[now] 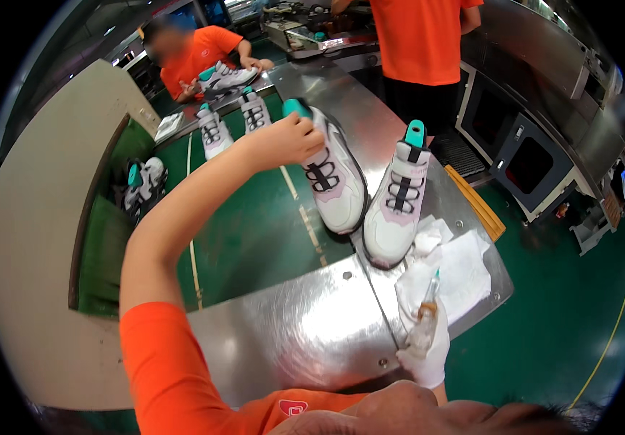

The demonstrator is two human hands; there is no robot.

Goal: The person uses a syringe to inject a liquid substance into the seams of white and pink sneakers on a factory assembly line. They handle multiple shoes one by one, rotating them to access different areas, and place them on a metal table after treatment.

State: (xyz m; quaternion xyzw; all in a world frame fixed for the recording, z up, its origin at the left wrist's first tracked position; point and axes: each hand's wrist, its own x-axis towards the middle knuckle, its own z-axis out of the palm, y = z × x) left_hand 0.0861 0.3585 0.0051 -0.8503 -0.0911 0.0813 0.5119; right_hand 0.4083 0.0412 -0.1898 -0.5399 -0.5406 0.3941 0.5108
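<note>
Taking the green conveyor belt [254, 225] as landmark: at its left edge a white sneaker [143, 181] lies by the cream side panel, and at its far end two more sneakers [234, 122] stand near a seated person in orange. Over the belt's right side the left hand [287, 141] is curled around the heel of a white-and-pink sneaker [338, 181], whose toe rests at the belt's edge. Just right of the belt, on the steel worktop [305, 326], a matching sneaker [398, 203] stands upright. Right again, the gloved right hand [426, 348] is closed around a small brush bottle [427, 315] above white cloths [465, 272].
</note>
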